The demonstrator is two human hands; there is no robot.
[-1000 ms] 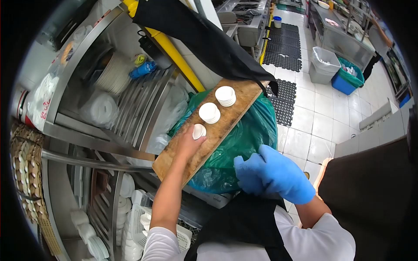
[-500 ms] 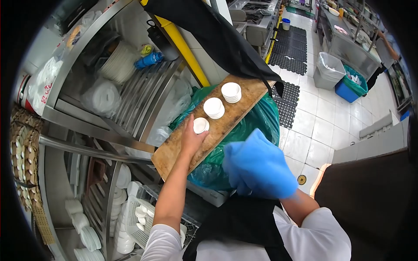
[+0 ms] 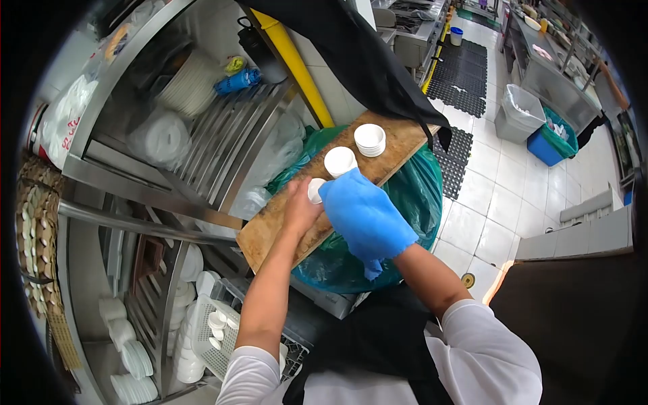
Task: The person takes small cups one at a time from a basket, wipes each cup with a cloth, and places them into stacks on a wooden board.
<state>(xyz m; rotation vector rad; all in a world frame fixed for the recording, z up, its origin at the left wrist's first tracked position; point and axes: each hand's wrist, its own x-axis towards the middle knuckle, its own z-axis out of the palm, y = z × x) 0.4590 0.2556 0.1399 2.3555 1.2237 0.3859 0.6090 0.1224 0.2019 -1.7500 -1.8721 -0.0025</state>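
On a worn wooden board (image 3: 270, 233) stand two stacks of small white cups, a far stack (image 3: 370, 140) and a middle one (image 3: 339, 162). Nearest me is a white cup (image 3: 314, 191), with my left hand (image 3: 302, 208) wrapped round its left side. A blue cloth (image 3: 364, 214) covers my right hand (image 3: 368, 219) and touches the cup's right side. The fingers of my right hand are hidden under the cloth.
Beneath the board is a bin with a green bag (image 3: 415, 192). Metal shelves with plates (image 3: 191, 84) are at left, a basket (image 3: 214, 337) below. Black mats (image 3: 459, 77), a grey bin (image 3: 518, 113) and a blue bin (image 3: 550, 143) stand beyond. Far right, part of a person's arm (image 3: 613, 86) shows.
My right hand has moved up and left with the blue cloth, from beside the board to the cup. My left hand stays at the cup. The view has shifted slightly.
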